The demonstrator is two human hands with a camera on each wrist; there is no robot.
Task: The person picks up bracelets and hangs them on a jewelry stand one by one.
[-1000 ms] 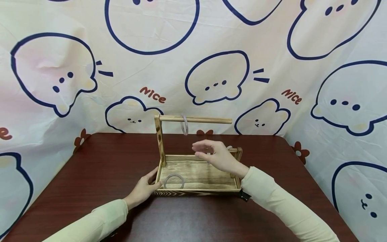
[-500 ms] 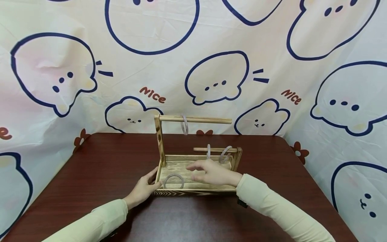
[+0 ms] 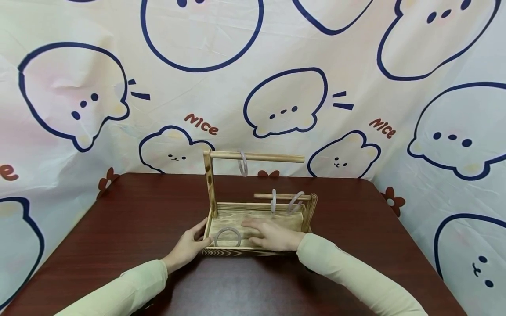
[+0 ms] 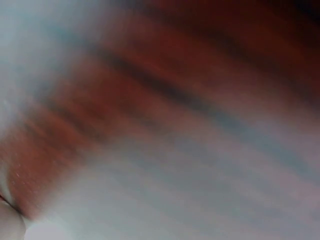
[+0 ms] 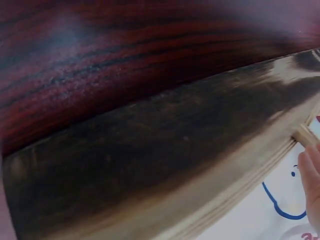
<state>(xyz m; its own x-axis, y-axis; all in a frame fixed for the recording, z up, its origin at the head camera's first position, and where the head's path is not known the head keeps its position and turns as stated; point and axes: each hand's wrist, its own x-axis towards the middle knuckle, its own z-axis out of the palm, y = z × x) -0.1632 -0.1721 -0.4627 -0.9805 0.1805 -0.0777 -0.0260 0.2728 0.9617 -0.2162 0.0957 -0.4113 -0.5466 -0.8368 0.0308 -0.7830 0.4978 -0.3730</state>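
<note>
My left hand (image 3: 187, 245) holds the left end of a wooden tray stand (image 3: 237, 251), thumb over its near corner. The left wrist view is mostly blur. My right hand (image 3: 276, 237) is low over the right part of the tray, fingers extended left and holding nothing; whether it touches the floor I cannot tell. A pale bangle (image 3: 228, 228) is in the tray, left of those fingers. Another bangle (image 3: 245, 169) hangs from the upper bar (image 3: 276, 157). Two more, an upright bangle (image 3: 273, 204) and a slanted bangle (image 3: 291, 204), hang on the lower bar (image 3: 262, 196).
The stand is on a dark red-brown table (image 3: 138, 210). A post (image 3: 209, 184) rises at its left and a shorter post (image 3: 311, 210) at its right. Behind hangs a cartoon-printed cloth (image 3: 229, 96). The tray's dark front wall (image 5: 125, 155) fills much of the right wrist view.
My right hand has come down from beside the lower bar into the tray, uncovering that bar and its two bangles. The left hand and the bangles have kept their places.
</note>
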